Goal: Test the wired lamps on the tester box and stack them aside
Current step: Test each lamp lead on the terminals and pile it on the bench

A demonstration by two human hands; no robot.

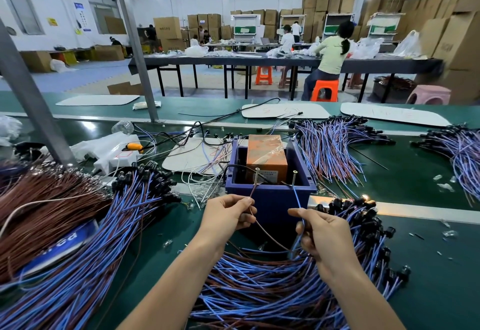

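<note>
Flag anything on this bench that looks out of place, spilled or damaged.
Small clear bits lie scattered loose on the green mat right of the blue tester box, like spilled parts. A clear bottle lies on its side beyond the left wire piles. Nothing looks damaged. The glowing lamp beside the box fits the test.

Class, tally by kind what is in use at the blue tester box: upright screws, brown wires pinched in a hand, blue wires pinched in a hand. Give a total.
Screws: 2
Brown wire: 1
Blue wire: 1
Total: 4
</note>
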